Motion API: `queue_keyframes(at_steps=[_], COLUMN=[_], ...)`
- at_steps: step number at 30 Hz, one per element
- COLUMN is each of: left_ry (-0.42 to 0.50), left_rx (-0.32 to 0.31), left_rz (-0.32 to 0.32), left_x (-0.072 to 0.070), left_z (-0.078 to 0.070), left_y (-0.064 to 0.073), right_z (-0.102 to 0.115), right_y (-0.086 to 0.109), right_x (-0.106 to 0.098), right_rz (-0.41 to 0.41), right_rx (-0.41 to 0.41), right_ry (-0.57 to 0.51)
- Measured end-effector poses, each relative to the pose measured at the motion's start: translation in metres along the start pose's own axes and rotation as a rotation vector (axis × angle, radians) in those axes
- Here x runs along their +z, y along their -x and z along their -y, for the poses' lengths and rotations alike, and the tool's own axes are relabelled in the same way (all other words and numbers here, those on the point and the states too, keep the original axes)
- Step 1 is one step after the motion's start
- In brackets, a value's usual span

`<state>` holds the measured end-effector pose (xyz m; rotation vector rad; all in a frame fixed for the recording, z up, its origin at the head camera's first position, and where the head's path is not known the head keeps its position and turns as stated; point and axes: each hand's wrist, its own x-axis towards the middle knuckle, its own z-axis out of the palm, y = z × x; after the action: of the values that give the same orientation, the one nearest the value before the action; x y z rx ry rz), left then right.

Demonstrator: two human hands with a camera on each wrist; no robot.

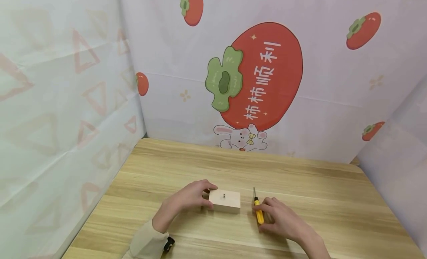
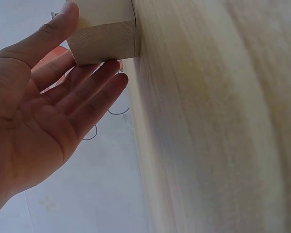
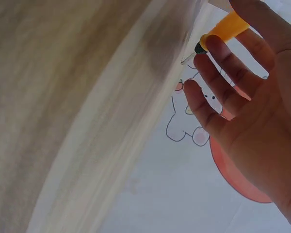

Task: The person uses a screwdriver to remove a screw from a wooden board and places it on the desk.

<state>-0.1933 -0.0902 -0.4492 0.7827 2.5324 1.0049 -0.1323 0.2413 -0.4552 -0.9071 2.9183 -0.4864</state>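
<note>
A pale wooden block [image 1: 224,203] lies on the table with a small screw [image 1: 224,195] standing up from its top face. At the block's left end, my left hand [image 1: 191,195] holds it, thumb on the near side and fingers on the far side. The left wrist view shows the block's end [image 2: 104,43] between thumb and fingertips. To the right of the block, my right hand [image 1: 281,218] pinches the yellow handle of a screwdriver [image 1: 258,213] between thumb and fingers. The screwdriver's thin shaft points away toward the back wall, and its handle [image 3: 227,28] shows in the right wrist view.
The wood-grain table [image 1: 186,158] runs back to a printed cloth [image 1: 327,114] with a big red persimmon. White cloth [image 1: 66,140] with triangles hangs along the left side, and more cloth [image 1: 407,129] stands on the right. A black strap end [image 1: 169,244] sits at the left sleeve.
</note>
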Motion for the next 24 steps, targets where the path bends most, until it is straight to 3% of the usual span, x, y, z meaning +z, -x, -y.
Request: queue_keyframes(at_steps=[7, 15, 24], left_ry=[-0.015, -0.015, -0.032], left_rx=[-0.007, -0.022, -0.023], left_rz=[-0.003, -0.001, 0.001], left_x=[0.001, 0.002, 0.002], left_z=[0.0, 0.0, -0.001], left_y=[-0.001, -0.002, -0.002], right_z=[-0.003, -0.003, 0.011], right_y=[-0.003, -0.01, -0.02], right_x=[0.002, -0.006, -0.017], right_rz=[-0.261, -0.502, -0.617], right_rx=[-0.168, -0.337, -0.315], right_ry=[0.131, 0.139, 0.059])
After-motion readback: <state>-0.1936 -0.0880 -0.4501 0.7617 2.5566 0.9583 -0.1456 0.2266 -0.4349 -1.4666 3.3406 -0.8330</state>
